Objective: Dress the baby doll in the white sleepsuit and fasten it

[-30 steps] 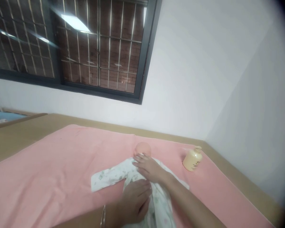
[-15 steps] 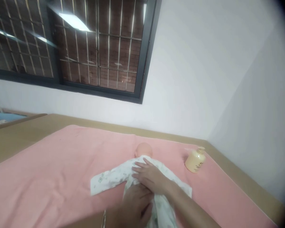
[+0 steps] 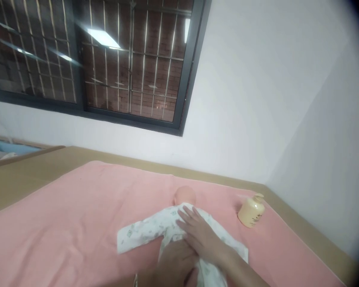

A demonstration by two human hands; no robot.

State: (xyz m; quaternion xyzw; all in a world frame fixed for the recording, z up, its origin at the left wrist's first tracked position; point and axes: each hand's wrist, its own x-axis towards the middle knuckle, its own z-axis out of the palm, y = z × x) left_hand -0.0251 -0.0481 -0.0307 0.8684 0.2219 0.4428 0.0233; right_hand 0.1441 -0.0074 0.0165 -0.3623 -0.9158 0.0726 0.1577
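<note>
A baby doll (image 3: 185,195) with a smooth round head lies on the pink cloth, sleeves spread to both sides. Its white garment (image 3: 143,233) carries a small green print. My right hand (image 3: 200,235) rests flat on the garment's upper part, fingers stretched and apart. My left hand (image 3: 178,255), with a bracelet at the wrist, is lower on the garment and overlaps the right hand's edge. It is blurred and its fingertips are hidden, so its grip does not show. The hands and the bottom edge hide much of the doll's lower part.
A cream pump bottle (image 3: 251,211) stands on the pink cloth (image 3: 86,215) to the right of the doll. Tan surface (image 3: 32,171) borders the cloth. Behind are a white wall (image 3: 242,99) and a dark-framed barred window (image 3: 137,59). Bluish fabric (image 3: 18,146) shows far left.
The whole view has shifted, so everything sits slightly lower and further right. My right hand stays flat on the garment with its fingers spread. My left hand remains beside it, now more blurred.
</note>
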